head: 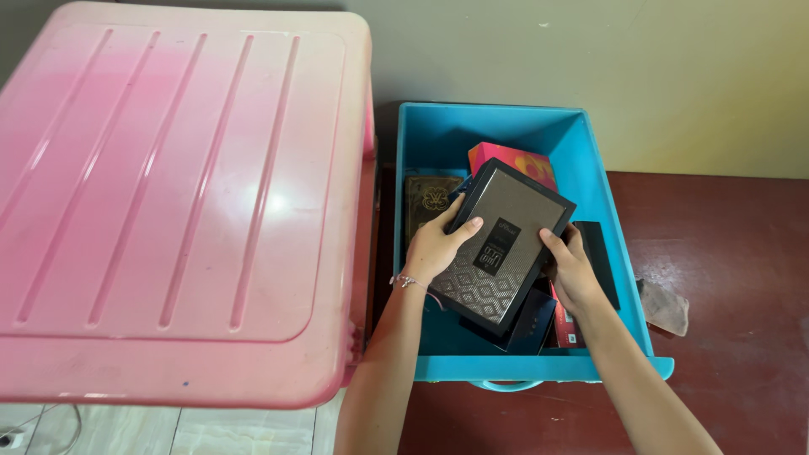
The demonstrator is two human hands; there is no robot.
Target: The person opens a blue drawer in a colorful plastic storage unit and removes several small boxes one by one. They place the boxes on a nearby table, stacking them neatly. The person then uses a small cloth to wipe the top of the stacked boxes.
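Left hand (432,247) and right hand (570,268) grip flat dark rectangular patterned box (506,244) by side edges, tilted over open blue plastic bin (628,278). Pink ribbed plastic lid (177,202) at 9 o'clock. Risk: edge-only pinch may slip, box dropping onto boxes below.

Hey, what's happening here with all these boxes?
A person holds a flat grey patterned box with both hands over an open blue plastic bin. The left hand grips its left edge and the right hand its right edge, so the box sits tilted above the others. Inside the bin lie more boxes, among them a pink-orange box at the back and a dark gold-patterned box on the left. A big pink lidded container stands beside the bin.
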